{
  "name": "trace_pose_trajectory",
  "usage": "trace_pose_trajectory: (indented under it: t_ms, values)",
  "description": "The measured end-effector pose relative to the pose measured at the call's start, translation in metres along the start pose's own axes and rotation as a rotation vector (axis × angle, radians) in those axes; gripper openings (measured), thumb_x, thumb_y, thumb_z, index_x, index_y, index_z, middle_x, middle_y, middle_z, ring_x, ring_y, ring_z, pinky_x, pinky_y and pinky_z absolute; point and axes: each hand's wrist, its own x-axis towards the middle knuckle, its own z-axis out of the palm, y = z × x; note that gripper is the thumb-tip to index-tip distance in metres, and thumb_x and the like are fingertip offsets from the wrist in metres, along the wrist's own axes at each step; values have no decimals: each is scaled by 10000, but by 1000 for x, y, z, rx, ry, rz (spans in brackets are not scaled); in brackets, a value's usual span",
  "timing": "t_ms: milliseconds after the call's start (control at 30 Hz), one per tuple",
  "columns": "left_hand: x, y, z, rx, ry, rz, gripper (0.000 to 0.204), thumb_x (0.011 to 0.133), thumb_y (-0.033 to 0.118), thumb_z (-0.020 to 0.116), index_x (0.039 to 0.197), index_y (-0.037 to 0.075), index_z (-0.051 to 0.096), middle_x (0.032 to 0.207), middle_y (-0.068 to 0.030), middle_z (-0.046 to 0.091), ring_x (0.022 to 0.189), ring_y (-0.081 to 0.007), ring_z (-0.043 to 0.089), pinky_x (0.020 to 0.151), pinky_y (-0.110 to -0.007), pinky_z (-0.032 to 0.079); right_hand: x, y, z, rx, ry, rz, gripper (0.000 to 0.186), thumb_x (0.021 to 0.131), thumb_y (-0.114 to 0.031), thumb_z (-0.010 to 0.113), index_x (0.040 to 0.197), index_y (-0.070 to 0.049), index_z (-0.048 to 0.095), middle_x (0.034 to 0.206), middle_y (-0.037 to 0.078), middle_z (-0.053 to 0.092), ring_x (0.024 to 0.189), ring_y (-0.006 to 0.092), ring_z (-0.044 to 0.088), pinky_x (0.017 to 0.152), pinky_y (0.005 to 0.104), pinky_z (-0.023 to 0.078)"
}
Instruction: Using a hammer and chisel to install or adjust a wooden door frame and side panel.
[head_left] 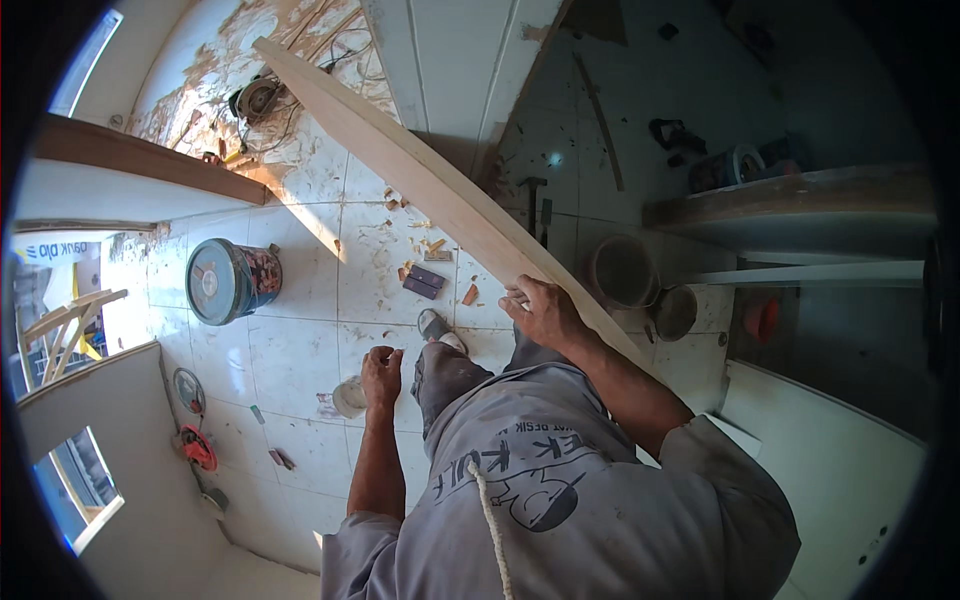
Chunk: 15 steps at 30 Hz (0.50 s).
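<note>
A long pale wooden plank (430,190) slants from the upper left down to my right side, passing beneath my right forearm. My right hand (545,312) is at its near edge, the fingers curled against the wood. My left hand (382,375) hangs apart from the plank, over the tiled floor, with its fingers drawn together; whatever they may hold is too small to make out. On the floor between the plank and my feet lie a dark rectangular block (424,282) and several wood chips (432,246).
A lidded paint bucket (208,282) stands at the left, and a small round container (350,398) is by my left hand. A circular saw (256,100) with a cable lies among dust at the far left. Beyond the plank are a hammer (533,190) and a dark bucket (622,270).
</note>
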Motion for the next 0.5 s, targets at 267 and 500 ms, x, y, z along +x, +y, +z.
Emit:
trace_pose_trajectory:
  t_ms: [267, 500]
  values:
    - [102, 245, -80, 96, 469, 683, 373, 871, 205, 642, 1169, 14, 524, 1151, -172, 540, 1124, -322, 496, 964, -429, 388, 0, 91, -70, 142, 384, 309, 267, 850, -248, 639, 959, -6, 610, 908, 179, 685, 883, 315, 677, 759, 384, 533]
    - [109, 401, -14, 15, 192, 916, 138, 884, 107, 613, 978, 6, 616, 933, -120, 647, 877, -258, 629, 800, -362, 489, 62, 266, -56, 2, 99, 653, 377, 841, -349, 585, 979, -1, 631, 929, 201, 671, 948, 352, 644, 826, 423, 514]
